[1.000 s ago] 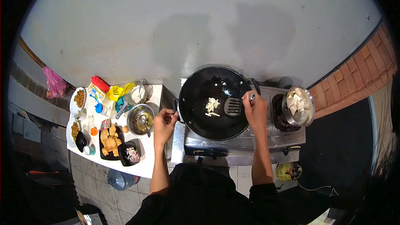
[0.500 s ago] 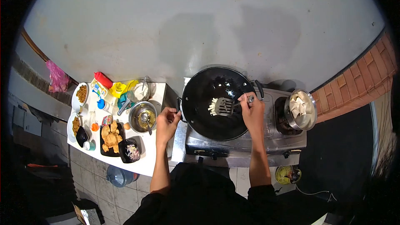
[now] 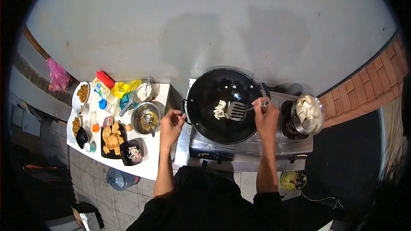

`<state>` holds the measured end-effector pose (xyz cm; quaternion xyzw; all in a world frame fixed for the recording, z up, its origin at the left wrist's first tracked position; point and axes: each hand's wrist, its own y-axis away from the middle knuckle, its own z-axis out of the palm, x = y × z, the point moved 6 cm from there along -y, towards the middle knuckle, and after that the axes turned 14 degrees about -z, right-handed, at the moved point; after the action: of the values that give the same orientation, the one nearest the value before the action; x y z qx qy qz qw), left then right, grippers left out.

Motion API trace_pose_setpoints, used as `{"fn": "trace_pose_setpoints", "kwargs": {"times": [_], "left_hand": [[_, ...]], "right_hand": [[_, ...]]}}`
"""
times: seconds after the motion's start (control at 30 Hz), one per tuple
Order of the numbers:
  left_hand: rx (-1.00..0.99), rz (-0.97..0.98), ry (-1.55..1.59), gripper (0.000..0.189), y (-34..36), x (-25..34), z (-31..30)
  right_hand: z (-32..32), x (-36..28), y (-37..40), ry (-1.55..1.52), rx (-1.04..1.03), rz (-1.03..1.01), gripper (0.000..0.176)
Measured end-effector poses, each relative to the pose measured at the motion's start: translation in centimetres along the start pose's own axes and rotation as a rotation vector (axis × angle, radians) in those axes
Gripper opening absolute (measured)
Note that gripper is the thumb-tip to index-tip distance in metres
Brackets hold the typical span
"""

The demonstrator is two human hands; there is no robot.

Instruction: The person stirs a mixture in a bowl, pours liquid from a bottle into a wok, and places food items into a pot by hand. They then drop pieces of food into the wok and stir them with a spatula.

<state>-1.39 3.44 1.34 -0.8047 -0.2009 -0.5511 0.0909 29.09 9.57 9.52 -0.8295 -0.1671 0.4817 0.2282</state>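
A black wok (image 3: 214, 130) sits on the stove, with a small heap of pale, cut strips (image 3: 221, 109) in its middle. My left hand (image 3: 172, 124) is closed at the wok's left handle (image 3: 184, 110), its fingers pinching it. In my right hand (image 3: 266, 117) I hold a slotted spatula (image 3: 236, 111) by its handle. The spatula's flat head lies inside the wok, just right of the pale strips. The wok's right handle (image 3: 266, 90) is free, above my right hand.
On the stove's right burner stands a metal pan (image 3: 317, 124) with white pieces. The white table (image 3: 150, 162) at left carries a metal bowl with a ladle (image 3: 148, 119), fried food (image 3: 112, 139), a black bowl (image 3: 132, 153) and a red bottle (image 3: 105, 79).
The spatula has moved right, away from the pale strips, which now show more fully and lie more spread. My right hand has shifted right with it. The left hand stays at the handle.
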Motion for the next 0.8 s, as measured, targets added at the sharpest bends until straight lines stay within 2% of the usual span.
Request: {"fn": "trace_pose_setpoints", "kwargs": {"times": [0.07,0.17,0.3,0.33,0.4,0.5,0.53,0.57,0.77,0.8], "left_hand": [[-0.002,0.000,0.011,0.018,0.1,-0.1,0.1],[-0.001,-0.013,-0.003,0.018,0.1,0.1,0.1],[-0.008,-0.010,0.012,0.018,-0.1,-0.3,0.2],[-0.006,-0.004,0.015,0.018,-0.1,-0.3,0.1],[-0.008,-0.005,0.011,0.018,-0.2,-0.5,0.2],[-0.014,0.001,-0.006,0.019,-0.1,-0.3,0.2],[-0.012,0.009,-0.012,0.019,-0.1,0.0,0.1],[-0.011,0.007,-0.013,0.019,0.0,0.0,0.1],[-0.019,0.020,0.007,0.020,0.2,0.1,0.1],[-0.035,-0.024,0.006,0.020,0.2,0.2,0.1]], "right_hand": [[-0.4,0.4,0.0,0.182,-0.045,-0.009,0.019],[1.3,2.1,0.5,0.058,-0.012,-0.023,0.020],[0.2,1.7,0.3,-0.101,0.086,0.015,0.019],[0.1,1.8,0.2,-0.101,0.086,0.013,0.019],[0.1,1.9,-0.1,0.127,0.004,-0.007,0.019],[1.5,2.5,-0.2,0.098,-0.022,-0.063,0.019],[1.6,2.8,0.0,-0.036,0.018,0.014,0.020],[1.3,2.7,0.0,-0.037,0.016,0.015,0.020],[1.3,3.5,-0.1,0.125,0.001,-0.052,0.021],[1.3,3.3,-0.2,0.126,0.004,-0.048,0.021]]}}
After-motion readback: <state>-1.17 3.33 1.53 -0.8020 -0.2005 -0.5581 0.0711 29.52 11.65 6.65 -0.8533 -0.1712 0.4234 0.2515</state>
